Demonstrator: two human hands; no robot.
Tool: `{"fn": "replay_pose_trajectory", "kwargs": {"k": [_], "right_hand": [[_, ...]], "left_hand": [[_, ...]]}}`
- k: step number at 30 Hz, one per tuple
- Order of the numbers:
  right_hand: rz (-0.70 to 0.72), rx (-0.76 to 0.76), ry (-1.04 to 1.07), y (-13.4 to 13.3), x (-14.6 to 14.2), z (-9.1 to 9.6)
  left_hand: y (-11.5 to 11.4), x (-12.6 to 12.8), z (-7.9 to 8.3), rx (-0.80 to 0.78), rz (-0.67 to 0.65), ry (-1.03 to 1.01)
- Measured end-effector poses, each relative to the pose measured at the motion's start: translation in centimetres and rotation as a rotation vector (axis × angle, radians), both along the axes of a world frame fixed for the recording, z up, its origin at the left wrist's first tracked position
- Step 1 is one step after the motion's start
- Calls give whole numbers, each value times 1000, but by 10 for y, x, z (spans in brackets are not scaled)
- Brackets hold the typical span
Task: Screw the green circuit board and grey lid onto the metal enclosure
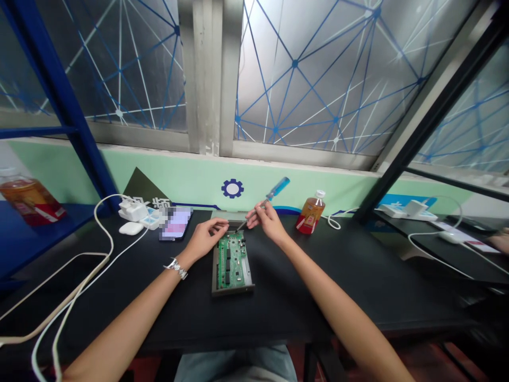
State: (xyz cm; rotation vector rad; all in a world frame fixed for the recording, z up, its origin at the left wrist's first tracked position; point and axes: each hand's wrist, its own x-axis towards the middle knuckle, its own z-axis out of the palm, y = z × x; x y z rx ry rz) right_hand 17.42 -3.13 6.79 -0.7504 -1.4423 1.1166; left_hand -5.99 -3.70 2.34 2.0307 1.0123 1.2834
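A green circuit board (234, 260) lies in a grey housing (233, 291) on the black table in front of me. My right hand (267, 218) is closed around a screwdriver (277, 188) with a clear blue handle. The handle points up and to the right, and the shaft slants down to the board's far end. Whether the tip touches a screw is too small to tell. At the far left corner of the board rests my left hand (209, 236), its fingers bent together at the edge. Anything between those fingertips is hidden.
Left of the board lies a phone (177, 223), near a white power strip (151, 217) with chargers and cables. A drink bottle (310, 212) stands at the back right. Another bottle (29, 196) is at the far left. Another person's hand (500, 241) shows at the right edge.
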Motion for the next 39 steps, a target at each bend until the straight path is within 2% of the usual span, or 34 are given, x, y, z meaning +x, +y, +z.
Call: {"fn": "replay_pose_trajectory", "kwargs": {"k": [3, 6, 13, 23, 29, 39], "right_hand": [[9, -110, 170, -11, 3, -16], [-20, -202, 269, -21, 1, -24], [-55, -288, 375, -29, -4, -20], [-52, -350, 413, -31, -4, -23], [-34, -399, 469, -30, -6, -27], [-22, -506, 534, -28, -2, -33]], "left_hand": [[-9, -10, 1, -5, -24, 45], [-15, -6, 4, 12, -56, 72], [-23, 0, 12, 94, 3, 85], [-31, 2, 18, 177, 3, 119], [-31, 3, 18, 202, 73, 19], [-34, 0, 23, 282, -38, 72]]}}
